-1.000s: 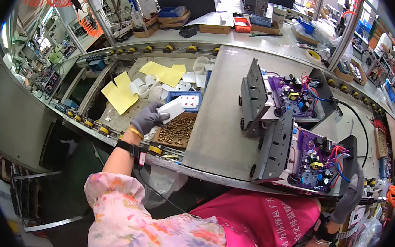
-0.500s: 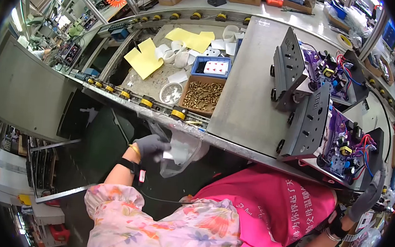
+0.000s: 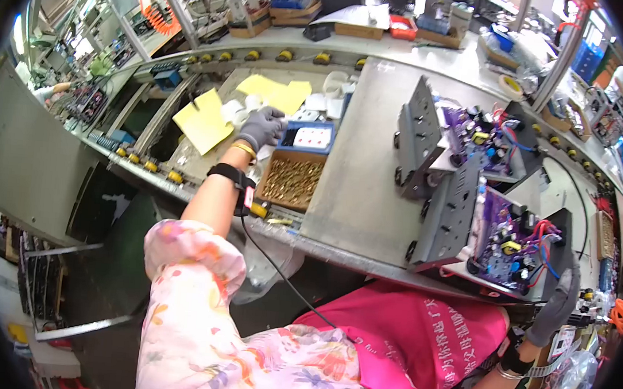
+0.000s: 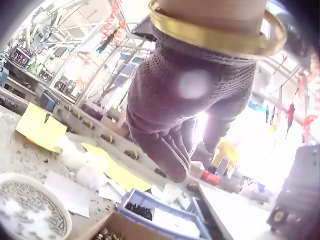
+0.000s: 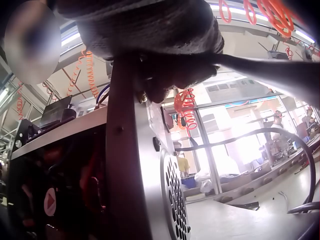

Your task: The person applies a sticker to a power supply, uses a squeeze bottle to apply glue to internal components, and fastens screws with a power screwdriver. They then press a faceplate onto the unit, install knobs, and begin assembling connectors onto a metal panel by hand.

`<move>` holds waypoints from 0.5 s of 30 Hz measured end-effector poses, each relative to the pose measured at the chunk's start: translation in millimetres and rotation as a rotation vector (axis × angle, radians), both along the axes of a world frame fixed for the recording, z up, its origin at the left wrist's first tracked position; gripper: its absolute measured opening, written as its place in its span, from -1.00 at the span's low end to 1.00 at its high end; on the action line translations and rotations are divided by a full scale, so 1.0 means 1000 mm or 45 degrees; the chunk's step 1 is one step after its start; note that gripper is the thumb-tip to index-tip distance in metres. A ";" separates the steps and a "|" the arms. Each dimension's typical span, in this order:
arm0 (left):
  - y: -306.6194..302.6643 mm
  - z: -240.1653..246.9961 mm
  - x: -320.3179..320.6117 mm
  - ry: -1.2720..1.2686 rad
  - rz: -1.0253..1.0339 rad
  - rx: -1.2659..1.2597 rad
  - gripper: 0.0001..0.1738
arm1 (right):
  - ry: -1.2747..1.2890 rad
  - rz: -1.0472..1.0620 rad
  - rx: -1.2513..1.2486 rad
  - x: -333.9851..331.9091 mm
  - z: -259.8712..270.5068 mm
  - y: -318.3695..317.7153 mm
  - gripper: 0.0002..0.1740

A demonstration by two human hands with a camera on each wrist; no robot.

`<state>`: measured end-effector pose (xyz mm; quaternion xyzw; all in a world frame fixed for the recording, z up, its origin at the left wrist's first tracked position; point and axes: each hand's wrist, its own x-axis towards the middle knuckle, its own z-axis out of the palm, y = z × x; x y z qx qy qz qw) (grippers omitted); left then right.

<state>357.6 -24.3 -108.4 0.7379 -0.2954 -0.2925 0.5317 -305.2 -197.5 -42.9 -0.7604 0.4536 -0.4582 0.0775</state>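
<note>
My gloved left hand [image 3: 262,127] is over the bench, fingers pointing down and thumb apart, with nothing visible between them. Close below it in the left wrist view is a small blue tray [image 4: 125,204] holding black parts and a white sheet [image 3: 312,137] with red marks. A cardboard box [image 4: 135,231] of brass fittings adjoins the tray. My gloved right hand [image 3: 557,309] grips the upright rear panel [image 5: 122,140] of the nearer open metal case, fingers curled at its top edge. Inside that case lies a purple circuit board [image 3: 501,246]; a red triangle sticker [image 5: 50,202] shows on its side.
A second open case [image 3: 469,137] stands behind the nearer one. Yellow paper [image 3: 204,122] and white scraps lie left of the tray, near a round dish [image 4: 22,177]. A clear plastic bag [image 3: 266,264] hangs below the bench edge. A black cable [image 3: 582,194] curves at the right.
My left hand held a white piece above the tray, then went down beside the plastic bag; now it is back over the bench without it. My right hand stays at the rear panel.
</note>
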 end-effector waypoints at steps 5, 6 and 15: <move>-0.067 -0.040 -0.006 -0.971 0.043 0.947 -0.26 | 0.006 -0.052 -0.132 0.004 0.001 0.008 -0.64; -0.071 -0.039 -0.016 -0.926 0.046 1.003 -0.22 | -0.016 -0.071 -0.113 0.005 0.002 0.009 -0.64; -0.070 -0.041 -0.023 -0.926 0.255 0.967 -0.34 | -0.034 -0.007 -0.146 0.013 0.006 0.012 -0.63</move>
